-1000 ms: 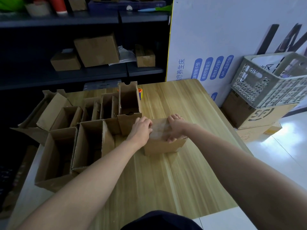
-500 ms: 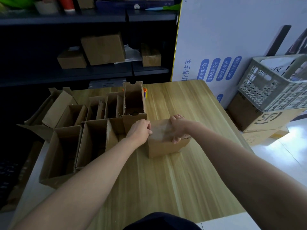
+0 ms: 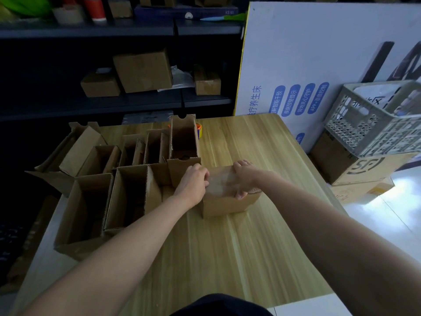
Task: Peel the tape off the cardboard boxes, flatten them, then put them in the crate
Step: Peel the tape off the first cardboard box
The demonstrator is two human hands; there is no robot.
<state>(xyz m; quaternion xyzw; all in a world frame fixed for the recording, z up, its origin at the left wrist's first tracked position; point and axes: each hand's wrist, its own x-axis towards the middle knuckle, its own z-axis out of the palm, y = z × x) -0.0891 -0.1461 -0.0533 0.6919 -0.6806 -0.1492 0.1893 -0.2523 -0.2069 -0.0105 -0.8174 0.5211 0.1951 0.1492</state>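
Both forearms reach forward over the pale wood-grain counter (image 3: 227,258) and meet at a small closed cardboard box (image 3: 227,202) that stands near the counter's middle. The right hand (image 3: 245,176) lies across the box's top, fingers draped over the far edge and thumb pressed at the near edge, holding it. The left hand (image 3: 194,182) is knuckles-up at the top's left edge, fingers curled in tight; I cannot tell whether they have hold of the tape (image 3: 219,182), a glossy, clear strip over the matte brown top. Just left stand open boxes (image 3: 127,195), brown corrugated card with raw edges and upright flaps. The grey perforated plastic crate (image 3: 376,119) sits tilted on stacked cartons (image 3: 355,167) off the counter's right side
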